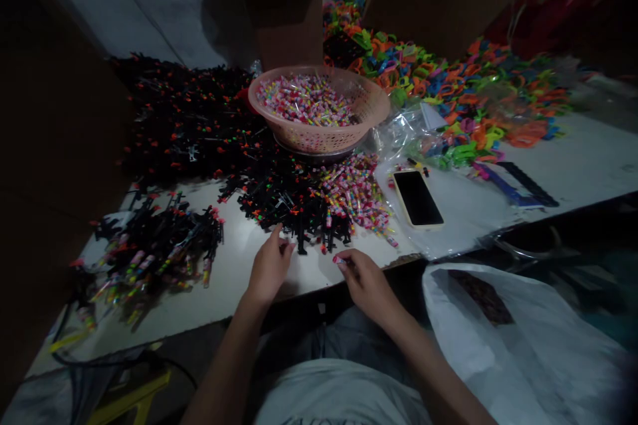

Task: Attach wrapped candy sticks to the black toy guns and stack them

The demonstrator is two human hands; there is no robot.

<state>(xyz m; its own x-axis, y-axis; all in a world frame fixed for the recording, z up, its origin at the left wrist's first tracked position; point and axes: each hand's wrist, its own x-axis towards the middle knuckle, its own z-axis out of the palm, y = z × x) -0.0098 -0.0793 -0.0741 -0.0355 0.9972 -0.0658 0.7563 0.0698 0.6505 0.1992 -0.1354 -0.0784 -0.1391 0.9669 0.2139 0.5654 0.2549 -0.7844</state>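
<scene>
My left hand (pixel 272 267) reaches to the near edge of a pile of small black toy guns (pixel 279 196) with orange and green tips. Its index finger and thumb are apart, and nothing shows clearly between them. In my right hand (pixel 366 282), thumb and fingers pinch a small candy-filled tube (pixel 339 260) with a pink-red end, just over the table's front edge. Loose candy tubes (pixel 356 192) in pink, white and yellow lie beside the guns. Further left is a heap of toy guns with candy tubes (pixel 159 246) among them.
A pink perforated basket (pixel 319 136) of candy tubes stands behind the piles. More black toy guns (pixel 189 119) cover the back left. Colourful plastic pieces (pixel 448 93) spread at the back right. A phone (pixel 417 198) lies on clear plastic. A white sack (pixel 478 339) hangs below the table's right side.
</scene>
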